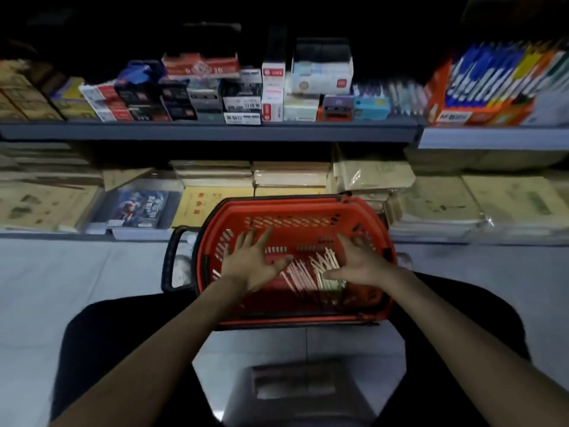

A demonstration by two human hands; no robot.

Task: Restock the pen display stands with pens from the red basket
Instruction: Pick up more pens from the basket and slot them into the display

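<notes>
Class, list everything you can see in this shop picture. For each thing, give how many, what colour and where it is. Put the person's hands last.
basket: one, red with a black handle, on the pale floor
pens: many, pink and white, lying loose in the basket
small boxes: many, mixed colours, upper shelf, left and middle
pen display box: one, orange, holding blue and yellow pens, upper shelf, right
paper stacks: many, tan and yellow, lower shelf
left hand: one, fingers spread, over the basket's left half
right hand: one, fingers spread, over the pens' right side
</notes>
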